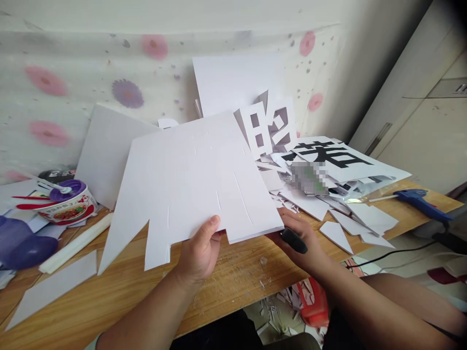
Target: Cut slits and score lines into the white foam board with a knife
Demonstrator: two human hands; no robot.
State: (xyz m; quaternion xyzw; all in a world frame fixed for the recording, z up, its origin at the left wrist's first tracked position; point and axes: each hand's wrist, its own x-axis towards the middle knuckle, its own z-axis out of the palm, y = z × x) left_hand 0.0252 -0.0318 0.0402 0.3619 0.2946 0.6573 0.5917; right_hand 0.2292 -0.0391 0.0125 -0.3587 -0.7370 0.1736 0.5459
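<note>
A large white foam board (pixel 197 160) with thin slits and notches cut in its near edge is held tilted above the table. My left hand (pixel 200 248) grips its front edge, thumb on top and fingers beneath. At the board's right corner, my right hand (pixel 297 238) is closed round a black-handled tool (pixel 294 240), whose other end is hidden. Its fingers reach behind that corner. A white cut-out character (pixel 257 129) stands behind the board.
White scraps (pixel 337 236) and a printed character sheet (pixel 332 158) lie right, near a blue glue gun (pixel 423 201). Left are a food tub (pixel 69 209), a white roll (pixel 76 243), a purple object (pixel 25 243) and a white strip (pixel 54 289). A red container (pixel 314 301) is below the wooden table (pixel 226 287).
</note>
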